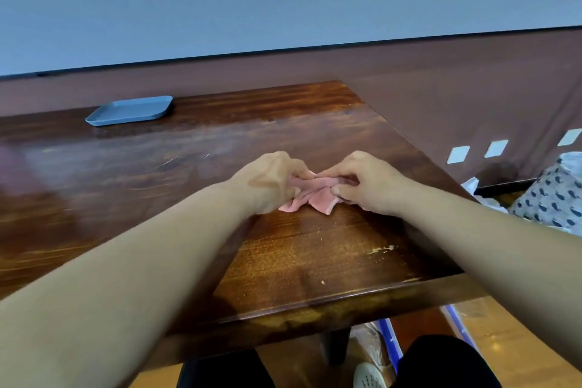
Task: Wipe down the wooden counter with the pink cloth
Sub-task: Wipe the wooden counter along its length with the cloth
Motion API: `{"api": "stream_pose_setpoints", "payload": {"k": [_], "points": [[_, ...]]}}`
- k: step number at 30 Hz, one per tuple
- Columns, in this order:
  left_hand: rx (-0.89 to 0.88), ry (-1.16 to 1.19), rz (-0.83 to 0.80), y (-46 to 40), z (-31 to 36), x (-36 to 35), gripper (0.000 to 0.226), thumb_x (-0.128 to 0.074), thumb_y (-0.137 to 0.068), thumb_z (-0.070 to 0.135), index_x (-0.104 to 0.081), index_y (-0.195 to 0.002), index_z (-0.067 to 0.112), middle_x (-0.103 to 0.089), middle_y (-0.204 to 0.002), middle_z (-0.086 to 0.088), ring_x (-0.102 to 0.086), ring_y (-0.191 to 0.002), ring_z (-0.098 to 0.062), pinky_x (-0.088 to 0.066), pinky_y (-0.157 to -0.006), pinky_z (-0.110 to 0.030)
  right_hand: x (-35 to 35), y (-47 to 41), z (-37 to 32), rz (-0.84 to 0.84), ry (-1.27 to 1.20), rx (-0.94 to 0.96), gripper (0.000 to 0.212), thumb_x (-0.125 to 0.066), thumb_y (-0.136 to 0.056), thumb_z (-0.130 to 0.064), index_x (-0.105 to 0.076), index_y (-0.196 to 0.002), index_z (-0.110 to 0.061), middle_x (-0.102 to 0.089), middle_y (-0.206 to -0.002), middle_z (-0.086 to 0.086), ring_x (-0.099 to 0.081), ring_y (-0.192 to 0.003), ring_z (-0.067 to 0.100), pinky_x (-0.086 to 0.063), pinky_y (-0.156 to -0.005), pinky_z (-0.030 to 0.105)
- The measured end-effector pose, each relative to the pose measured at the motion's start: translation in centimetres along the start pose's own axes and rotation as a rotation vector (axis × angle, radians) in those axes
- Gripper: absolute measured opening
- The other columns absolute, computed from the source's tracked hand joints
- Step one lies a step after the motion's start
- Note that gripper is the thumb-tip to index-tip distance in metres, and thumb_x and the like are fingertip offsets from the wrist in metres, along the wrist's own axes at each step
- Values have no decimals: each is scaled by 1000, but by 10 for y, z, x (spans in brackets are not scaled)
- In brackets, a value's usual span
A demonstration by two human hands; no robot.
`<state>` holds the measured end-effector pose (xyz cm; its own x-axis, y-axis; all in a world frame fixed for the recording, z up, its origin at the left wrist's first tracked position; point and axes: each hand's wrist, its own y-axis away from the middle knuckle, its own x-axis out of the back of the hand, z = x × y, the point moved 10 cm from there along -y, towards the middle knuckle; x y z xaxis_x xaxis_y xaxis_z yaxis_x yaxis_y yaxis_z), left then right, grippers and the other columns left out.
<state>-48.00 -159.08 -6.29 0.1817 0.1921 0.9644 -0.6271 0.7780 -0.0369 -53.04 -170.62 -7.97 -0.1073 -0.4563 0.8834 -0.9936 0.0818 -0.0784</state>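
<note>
The pink cloth (315,195) lies bunched on the dark wooden counter (189,151), near its right side. My left hand (267,179) grips the cloth's left part with curled fingers. My right hand (362,181) pinches its right part between thumb and fingers. The two hands nearly meet above the cloth, and much of it is hidden under them. Small pale crumbs and a light smear (381,249) sit on the wood between the cloth and the counter's near edge.
A flat blue tray (130,110) rests at the counter's far left. The counter ends in a corner at the right; beyond it are a patterned bag (554,192) and a brown wall panel. My dark-clothed legs and the wooden floor show below the near edge.
</note>
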Motion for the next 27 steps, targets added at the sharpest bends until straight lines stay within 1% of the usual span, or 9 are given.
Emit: {"api": "stream_pose_setpoints", "payload": {"k": [3,6,11,14,17,20,22,24,27], "points": [[-163,107,-4,27,2,0,36,-62,-89,13,-66,-117,34,-59,-101,12,-48,-100,-7,-33,-94,-10,-12,22,-5,-39,-71,59,39,-56,-96,-30,-58,-133,-44,-48,-133,-6,-37,-130,14,-33,-112,36],[-113,272,33,33,-5,2,28,-59,-94,19,-67,-116,35,-57,-98,8,-48,-97,7,-27,-87,-1,-21,20,-8,-13,-79,-20,36,-43,-100,-43,-54,-134,-42,-40,-141,-7,-26,-137,19,-25,-112,36],[61,59,116,23,-14,1,29,-63,-89,39,-63,-117,32,-55,-108,2,-50,-107,-15,-41,-94,-30,-25,7,-35,24,44,-27,38,-49,-99,-40,-50,-137,-33,-41,-142,-6,-31,-135,18,-38,-106,38],[-30,54,128,49,-17,-3,27,-61,-87,46,-63,-113,38,-53,-102,8,-50,-106,-15,-42,-93,-34,-31,23,-48,-4,74,164,40,-52,-98,-31,-53,-138,-35,-45,-138,-15,-40,-128,12,-43,-103,37],[-53,43,124,67,-25,-7,39,-48,-87,59,-57,-122,44,-51,-111,11,-47,-110,-16,-42,-96,-37,-30,25,-52,-28,20,247,39,-50,-100,-24,-57,-136,-36,-48,-128,-21,-48,-116,6,-47,-96,33],[50,-163,156,48,-34,3,35,-52,-93,44,-58,-126,34,-50,-121,7,-46,-115,-18,-42,-95,-37,-33,3,-58,-54,59,191,41,-42,-103,-19,-53,-140,-32,-46,-131,-13,-49,-115,11,-47,-96,36],[72,-167,176,40,-33,11,33,-54,-94,35,-58,-127,34,-53,-119,4,-46,-117,-17,-41,-96,-35,-37,-6,-64,-74,100,186,44,-40,-104,-18,-46,-147,-28,-42,-140,-8,-43,-128,14,-40,-106,35],[42,-127,167,47,-35,9,32,-54,-94,31,-57,-126,33,-54,-121,4,-47,-118,-16,-42,-95,-35,-46,3,-66,-136,146,244,53,-41,-103,-20,-31,-155,-27,-34,-153,-5,-26,-143,13,-22,-120,31],[-28,-64,225,79,-30,-4,33,-51,-93,35,-52,-126,37,-50,-126,12,-52,-112,-13,-48,-89,-33,-54,27,-63,-173,181,325,59,-41,-103,-28,-19,-157,-35,-21,-162,-8,-9,-149,6,-4,-121,24]]}}
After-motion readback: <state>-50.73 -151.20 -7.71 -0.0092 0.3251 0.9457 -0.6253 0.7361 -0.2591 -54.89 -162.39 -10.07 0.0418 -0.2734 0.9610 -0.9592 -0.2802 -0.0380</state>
